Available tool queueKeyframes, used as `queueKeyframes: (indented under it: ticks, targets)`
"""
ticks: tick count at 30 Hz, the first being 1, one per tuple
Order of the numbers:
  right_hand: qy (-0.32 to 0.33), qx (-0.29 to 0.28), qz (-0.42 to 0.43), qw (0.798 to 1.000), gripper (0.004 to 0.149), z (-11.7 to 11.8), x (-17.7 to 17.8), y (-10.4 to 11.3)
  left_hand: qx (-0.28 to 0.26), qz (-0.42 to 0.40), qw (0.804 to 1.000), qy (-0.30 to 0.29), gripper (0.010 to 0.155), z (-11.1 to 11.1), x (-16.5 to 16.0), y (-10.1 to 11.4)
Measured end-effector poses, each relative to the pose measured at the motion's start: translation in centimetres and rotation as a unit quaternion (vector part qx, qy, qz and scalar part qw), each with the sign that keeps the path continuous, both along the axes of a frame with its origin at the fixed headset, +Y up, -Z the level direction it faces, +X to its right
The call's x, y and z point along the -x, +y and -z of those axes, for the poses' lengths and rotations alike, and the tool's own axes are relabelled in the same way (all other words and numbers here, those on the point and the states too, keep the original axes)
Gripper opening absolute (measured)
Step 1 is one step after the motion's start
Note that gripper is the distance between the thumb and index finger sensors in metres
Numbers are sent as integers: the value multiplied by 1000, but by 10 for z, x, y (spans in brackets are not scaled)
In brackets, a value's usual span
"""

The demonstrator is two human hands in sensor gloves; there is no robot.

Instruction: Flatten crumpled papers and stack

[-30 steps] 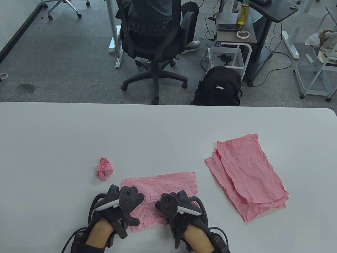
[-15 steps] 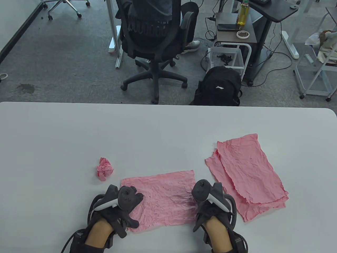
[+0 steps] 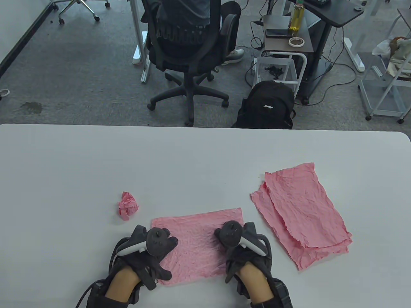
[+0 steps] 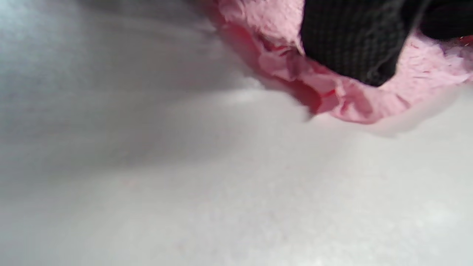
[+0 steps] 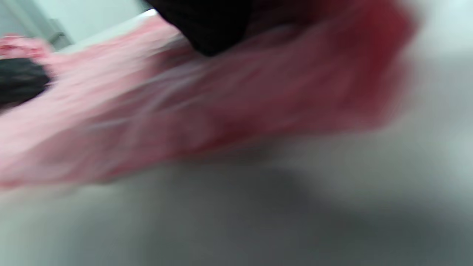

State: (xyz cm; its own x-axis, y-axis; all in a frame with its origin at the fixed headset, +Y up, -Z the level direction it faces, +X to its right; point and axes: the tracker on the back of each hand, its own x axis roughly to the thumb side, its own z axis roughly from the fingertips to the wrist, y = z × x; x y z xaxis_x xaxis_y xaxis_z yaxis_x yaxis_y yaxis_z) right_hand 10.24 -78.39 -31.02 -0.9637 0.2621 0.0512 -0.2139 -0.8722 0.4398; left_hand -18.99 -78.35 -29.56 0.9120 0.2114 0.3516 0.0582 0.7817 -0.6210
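Two gloved hands rest on a wrinkled pink paper sheet [image 3: 196,243] lying flat at the near edge of the white table [image 3: 64,166]. The left hand [image 3: 151,253] presses the sheet's left end, a flat fingertip on its edge in the left wrist view; the right hand [image 3: 244,250] lies on its right end, its finger pose hidden by the tracker and motion blur. Just right sits a stack of two flattened pink sheets [image 3: 301,218]. Left, beyond the left hand, a small crumpled pink paper ball [image 3: 127,206] lies apart.
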Motion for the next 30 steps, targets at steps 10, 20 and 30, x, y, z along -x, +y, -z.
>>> queueKeyframes:
  ticks: [10,20,30]
  targets:
    - [85,-131,29,987,56,-17,45,24,0,-5,1000,-18,100,-1,-4,2]
    - [28,-40,8,999,59,11,38,-2,0,-11,1000,-26,98,-3,-7,1]
    - [4,-68,32,997,67,0,6,10,-4,-7,1000,-20,96,-3,-8,2]
